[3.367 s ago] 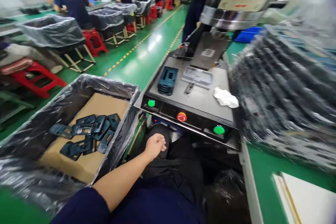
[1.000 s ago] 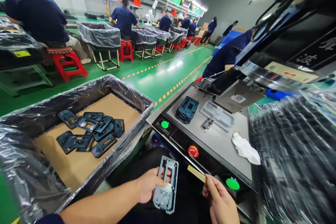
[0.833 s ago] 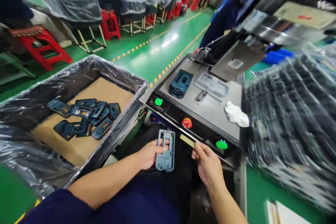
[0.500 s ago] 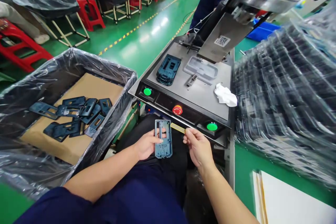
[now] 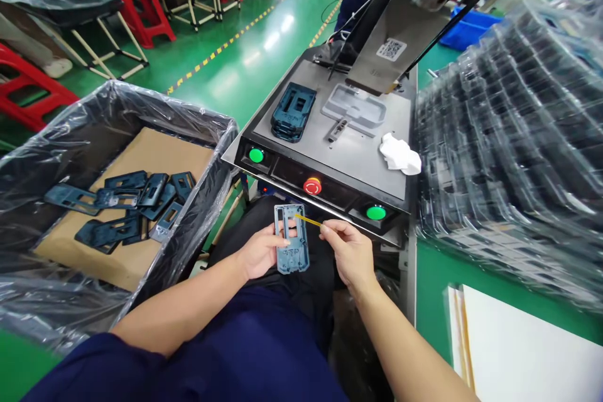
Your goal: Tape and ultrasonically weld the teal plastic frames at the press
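Observation:
Over my lap, my left hand grips a dark blue-grey plastic housing by its left edge, with the thumb on its face and fingers showing through its cut-outs. My right hand pinches a thin yellow strip between thumb and fingertips. The strip's far end lies over the upper part of the housing; whether it touches cannot be made out. In front of me, a small stack of similar housings rests on the machine's metal plate, left of a pale fixture.
The machine panel has green buttons and a red emergency stop. White tissue lies on the plate. At left, a plastic-lined bin holds several housings on cardboard. Stacked clear trays stand at right, white sheets below them.
My right hand has moved slightly left, bringing the yellow strip's tip from beside the housing to over it. The strip has turned more edge-on. The view has shifted a little.

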### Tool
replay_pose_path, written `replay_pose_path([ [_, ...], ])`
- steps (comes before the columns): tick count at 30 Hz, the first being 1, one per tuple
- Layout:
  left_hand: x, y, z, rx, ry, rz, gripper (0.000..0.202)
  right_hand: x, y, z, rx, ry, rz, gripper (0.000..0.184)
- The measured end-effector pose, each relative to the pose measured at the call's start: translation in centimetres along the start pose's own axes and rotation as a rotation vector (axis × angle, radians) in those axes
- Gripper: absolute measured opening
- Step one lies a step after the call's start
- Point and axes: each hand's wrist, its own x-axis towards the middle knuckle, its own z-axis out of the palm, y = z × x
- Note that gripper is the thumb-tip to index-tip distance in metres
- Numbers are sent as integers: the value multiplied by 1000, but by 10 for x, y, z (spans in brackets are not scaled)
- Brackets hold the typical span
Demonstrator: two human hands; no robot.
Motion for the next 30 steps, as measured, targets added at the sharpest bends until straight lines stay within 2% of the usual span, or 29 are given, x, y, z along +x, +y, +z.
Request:
replay_pose_path([
  [4,0,2,3,-5,59,27,35,-3,1,-3,-260,-81,-294,14],
  [9,-1,3,5,-16,83,46,31,-7,-2,-3,-430,-132,-465,11],
  [18,1,-2,4,-10,122,20,26,-8,-3,-5,-398,-111,-423,14],
  [24,2,-5,4,-17,100,-59,33,-14,-11,0,-409,-129,-552,12],
  [27,1,-6,5,-12,62,-22,29,-18,-16,3,-416,-121,-611,12],
  [30,-1,-7,7,3,35,6,34,-19,-17,4,-438,-109,-586,15],
])
